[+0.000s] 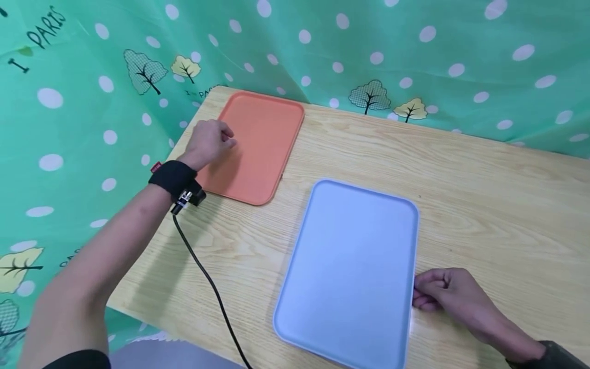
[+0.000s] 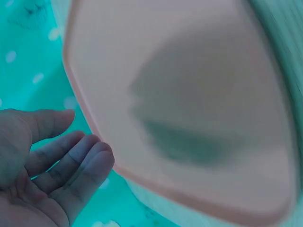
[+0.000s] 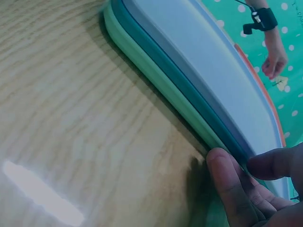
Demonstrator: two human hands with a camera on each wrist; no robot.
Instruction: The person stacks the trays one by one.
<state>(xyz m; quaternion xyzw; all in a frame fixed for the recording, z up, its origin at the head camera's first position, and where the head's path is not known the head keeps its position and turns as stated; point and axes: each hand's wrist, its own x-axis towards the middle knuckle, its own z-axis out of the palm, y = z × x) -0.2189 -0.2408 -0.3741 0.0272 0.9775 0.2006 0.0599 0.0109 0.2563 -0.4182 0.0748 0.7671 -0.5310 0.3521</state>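
Note:
A blue tray (image 1: 350, 271) lies at the front middle of the table. In the right wrist view it tops a stack, with a teal tray (image 3: 175, 78) and a light green tray (image 3: 151, 82) beneath. My right hand (image 1: 454, 300) grips the stack's right edge, its thumb at the upper rims and its fingertips low against the side. Over the left part of an orange tray (image 1: 258, 146) hovers my left hand (image 1: 209, 141), fingers loosely bent and holding nothing. The left wrist view shows a gap between thumb and fingers.
The wooden table (image 1: 498, 205) extends to the right. A green patterned cloth (image 1: 415, 56) hangs along its back and left sides. From the left wristband (image 1: 172, 179), a black cable (image 1: 214, 287) runs down across the table between that arm and the blue tray.

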